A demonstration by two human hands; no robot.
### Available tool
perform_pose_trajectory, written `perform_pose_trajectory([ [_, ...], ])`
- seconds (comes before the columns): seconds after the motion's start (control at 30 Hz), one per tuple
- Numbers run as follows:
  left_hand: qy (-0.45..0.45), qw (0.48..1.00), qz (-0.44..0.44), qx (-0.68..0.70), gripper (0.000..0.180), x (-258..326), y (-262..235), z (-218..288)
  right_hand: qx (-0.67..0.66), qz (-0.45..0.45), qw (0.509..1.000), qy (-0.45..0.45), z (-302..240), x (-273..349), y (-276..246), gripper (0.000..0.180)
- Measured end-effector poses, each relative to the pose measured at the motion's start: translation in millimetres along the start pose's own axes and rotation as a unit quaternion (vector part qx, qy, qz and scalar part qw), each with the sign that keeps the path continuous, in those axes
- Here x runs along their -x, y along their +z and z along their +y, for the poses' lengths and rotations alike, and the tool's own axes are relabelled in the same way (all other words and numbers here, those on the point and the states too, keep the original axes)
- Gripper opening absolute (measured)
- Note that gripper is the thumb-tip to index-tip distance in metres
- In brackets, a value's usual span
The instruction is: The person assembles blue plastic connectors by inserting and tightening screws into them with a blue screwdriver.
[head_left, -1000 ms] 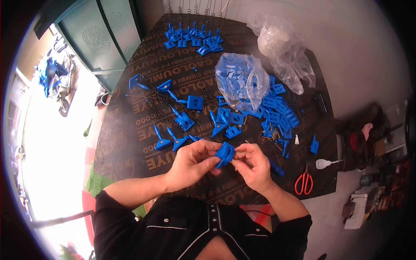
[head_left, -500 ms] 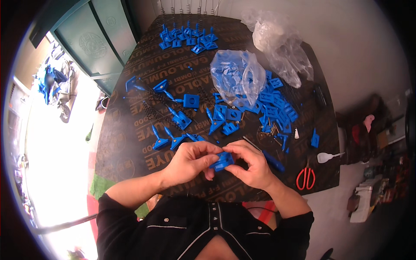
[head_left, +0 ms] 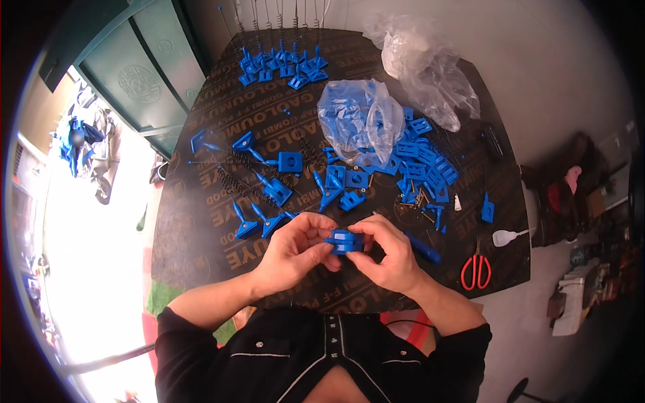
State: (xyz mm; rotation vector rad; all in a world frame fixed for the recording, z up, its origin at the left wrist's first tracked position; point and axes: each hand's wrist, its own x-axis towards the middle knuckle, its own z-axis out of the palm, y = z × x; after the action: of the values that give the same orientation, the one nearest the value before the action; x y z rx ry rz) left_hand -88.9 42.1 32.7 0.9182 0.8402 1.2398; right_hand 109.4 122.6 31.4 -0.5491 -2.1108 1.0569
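Between my two hands, near the front edge of the dark table [head_left: 201, 269], is a small blue plastic piece [head_left: 346, 242] with stacked layers. My left hand [head_left: 295, 248] pinches its left end with thumb and fingers. From the other side, my right hand [head_left: 384, 254] grips its right end. The fingers hide part of its shape. Just beyond my hands lie blue plastic parts with pointed handles [head_left: 267, 220] and a square blue block with a round hole [head_left: 290, 162]. A blue-handled screwdriver [head_left: 423, 248] lies beside my right hand, its shaft partly covered.
A clear bag of blue parts [head_left: 359, 121] stands mid-table, with a pile of loose blue pieces [head_left: 426, 161] and screws [head_left: 422, 198] beside it. Assembled blue pieces with springs [head_left: 285, 64] crowd the far end. Red-handled scissors [head_left: 476, 272] and a white nozzle bottle [head_left: 507, 238] lie right.
Both hands still hold the blue piece, which has turned to lie more level and moved slightly up. The whole view has shifted a little.
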Motion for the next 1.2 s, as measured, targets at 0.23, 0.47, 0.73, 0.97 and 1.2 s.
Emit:
perform_pose_trajectory([
  [0.23, 0.037, 0.994, 0.025, -0.096, 0.025, 3.7, -4.9, -8.6, 0.009, 0.005, 1.000, 0.009, -3.6, -0.4, 0.1, 0.039],
  [0.47, 0.138, 0.941, 0.053, -0.304, 0.018, 2.9, 0.3, -4.8, 0.047, 0.000, 0.999, -0.003, -2.6, -0.2, 1.2, 0.040],
  [0.73, 0.272, 0.779, 0.022, -0.564, 0.035, -0.6, 0.7, 5.6, 0.068, -0.014, 0.998, 0.006, 0.3, 0.0, 1.9, 0.042],
  [0.97, 0.312, 0.809, -0.043, -0.496, 0.039, -5.4, 9.1, 8.9, 0.079, -0.056, 0.995, 0.008, -2.5, 0.8, 3.6, 0.046],
  [1.2, 0.251, 0.875, 0.091, -0.404, 0.029, 2.8, -0.7, 6.0, 0.007, -0.039, 0.999, -0.011, -2.7, 1.0, 2.2, 0.046],
])
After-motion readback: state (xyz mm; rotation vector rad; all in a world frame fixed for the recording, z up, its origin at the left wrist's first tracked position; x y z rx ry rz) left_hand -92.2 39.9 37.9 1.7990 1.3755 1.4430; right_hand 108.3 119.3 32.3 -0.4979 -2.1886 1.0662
